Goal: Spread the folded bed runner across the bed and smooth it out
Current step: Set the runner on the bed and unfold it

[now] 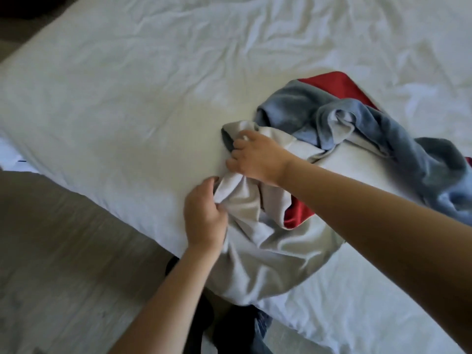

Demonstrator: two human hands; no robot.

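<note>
Bunched near the front edge of the wide bed (127,98) with its creased white sheet: the bed runner (268,238) of grey-blue plush, red satin and pale grey lining, not yet spread, heaped in loose folds. Pale lining side draped partly over the mattress edge toward the floor. Gripped at two spots close together. In the left hand (204,215), fingers curled round a gathered fold of the pale lining, right at the edge of the bed. In the right hand (258,157), just beyond the left, fingers bent and pinching a turned-over corner where pale lining meets darker plush. Both forearms bare, reaching in from the lower side. Further back and to the right, the plush bulk and one red corner lying on the sheet. Beside the bed, pale wood-grain floor (51,238); low between the arms, dark trouser legs (242,328).
</note>
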